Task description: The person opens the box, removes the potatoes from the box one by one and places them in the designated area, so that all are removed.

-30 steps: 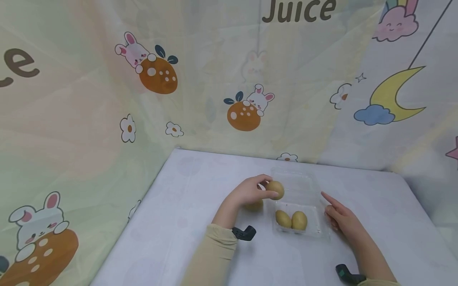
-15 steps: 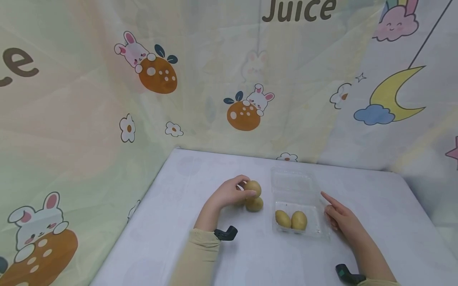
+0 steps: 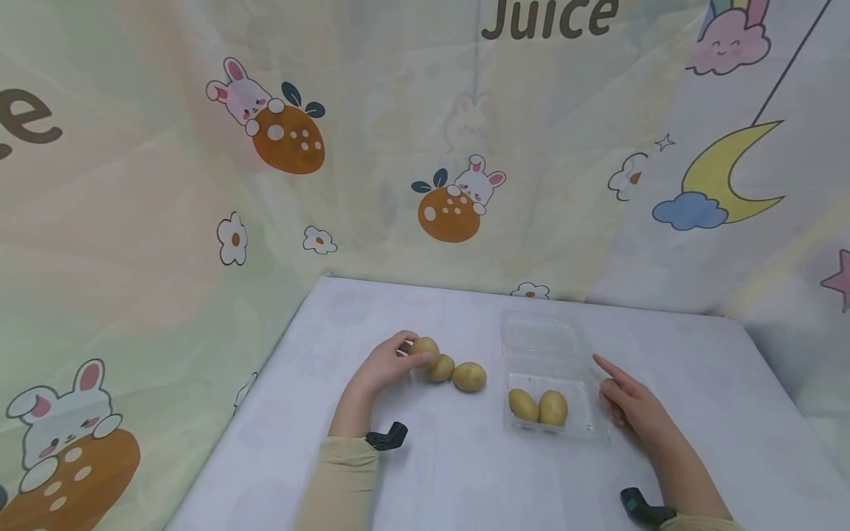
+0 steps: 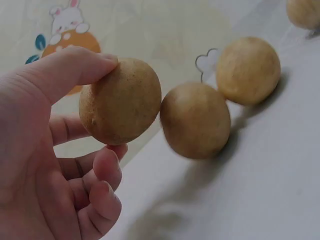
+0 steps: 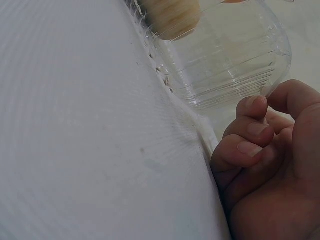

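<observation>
Low in the middle of the head view, my left hand (image 3: pixel 380 367) pinches a potato (image 3: pixel 427 348), thumb and fingers parted just as far as it demands. In the left wrist view it sits left of centre: my thumb (image 4: pixel 75 67) presses its upper left edge, with fingertips (image 4: pixel 106 167) curled beneath it. Close on its right is a second potato (image 4: pixel 196 121), and further to the upper right a third potato (image 4: pixel 248 70); I can't tell whether mine touches the second.

Lower right of centre in the head view, the clear container (image 3: pixel 586 404) lies with its lid (image 3: pixel 541 338) folded back, two more potatoes (image 3: pixel 553 408) in its left part. To its right, my right hand (image 3: pixel 631 402) holds nothing: index finger straight toward the lid, the others curled in. Whether that fingertip meets the plastic, I can't tell.
</observation>
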`<state>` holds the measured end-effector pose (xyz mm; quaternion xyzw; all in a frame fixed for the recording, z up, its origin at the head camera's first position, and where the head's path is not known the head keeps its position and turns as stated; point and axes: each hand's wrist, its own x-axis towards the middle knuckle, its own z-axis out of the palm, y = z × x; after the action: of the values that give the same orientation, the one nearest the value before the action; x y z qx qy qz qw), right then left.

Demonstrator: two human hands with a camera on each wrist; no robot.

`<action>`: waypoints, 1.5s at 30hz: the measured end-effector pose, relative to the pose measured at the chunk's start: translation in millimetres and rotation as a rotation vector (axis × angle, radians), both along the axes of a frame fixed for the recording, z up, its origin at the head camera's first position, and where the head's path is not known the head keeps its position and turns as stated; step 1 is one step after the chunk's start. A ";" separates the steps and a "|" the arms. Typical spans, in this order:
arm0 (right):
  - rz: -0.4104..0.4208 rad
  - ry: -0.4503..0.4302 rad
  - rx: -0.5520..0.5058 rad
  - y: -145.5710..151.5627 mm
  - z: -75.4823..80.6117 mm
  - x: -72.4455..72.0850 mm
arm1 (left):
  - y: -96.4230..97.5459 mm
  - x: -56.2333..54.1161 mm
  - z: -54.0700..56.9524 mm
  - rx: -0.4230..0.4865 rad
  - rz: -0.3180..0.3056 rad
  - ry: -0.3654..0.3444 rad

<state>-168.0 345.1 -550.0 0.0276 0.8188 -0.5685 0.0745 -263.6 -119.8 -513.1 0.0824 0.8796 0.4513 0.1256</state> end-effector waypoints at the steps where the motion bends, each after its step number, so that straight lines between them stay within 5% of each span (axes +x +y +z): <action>1: -0.001 -0.001 -0.001 -0.1 -0.2 -0.2 | -3.6 -0.3 -1.5 -0.012 0.013 -0.005; 14: 0.002 -0.002 -0.006 -0.4 0.8 -1.6 | -19.5 -1.7 -12.7 -0.058 0.069 -0.035; 45: -0.004 -0.013 0.001 0.3 1.4 0.1 | -24.0 -5.6 -33.3 0.029 0.019 -0.082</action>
<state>-167.9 345.5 -548.6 0.0331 0.8185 -0.5681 0.0786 -269.2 -143.8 -546.4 0.0572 0.8678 0.4684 0.1558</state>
